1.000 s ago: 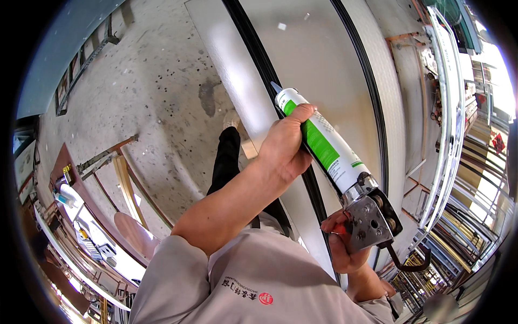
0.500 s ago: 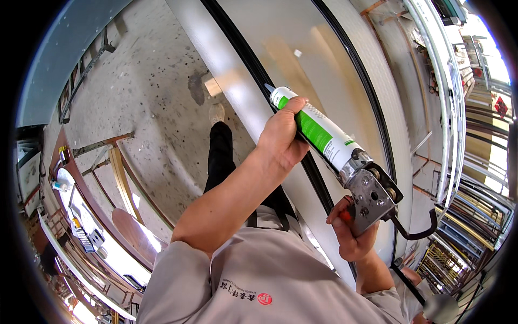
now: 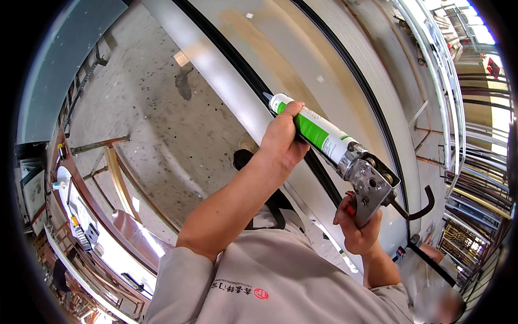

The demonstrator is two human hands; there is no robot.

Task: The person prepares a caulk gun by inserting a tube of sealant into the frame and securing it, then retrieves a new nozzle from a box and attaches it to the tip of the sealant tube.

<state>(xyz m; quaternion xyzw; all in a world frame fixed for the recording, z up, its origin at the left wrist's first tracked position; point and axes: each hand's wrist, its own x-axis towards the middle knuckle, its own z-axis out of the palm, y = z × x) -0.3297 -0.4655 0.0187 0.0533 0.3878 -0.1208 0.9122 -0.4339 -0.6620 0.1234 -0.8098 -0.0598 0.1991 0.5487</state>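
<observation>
Caulking gun slid toward 5 o'clock along the black strip — so more length got passed, nozzle aimed at 11. Left hand wrapped the tube — right clenched the handle.

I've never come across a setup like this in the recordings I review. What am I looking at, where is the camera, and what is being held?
There is no machine arm here: these are a person's own bare hands. A wide fisheye camera worn on the head looks down, so straight edges bend near the rim and picture left is the person's left.

The left hand has its grip around a white and green cartridge. The right hand holds the metal caulking gun at its handle end. The nozzle points toward a black strip on a pale panel; whether they touch is unclear. A second black strip runs along the panel too.
</observation>
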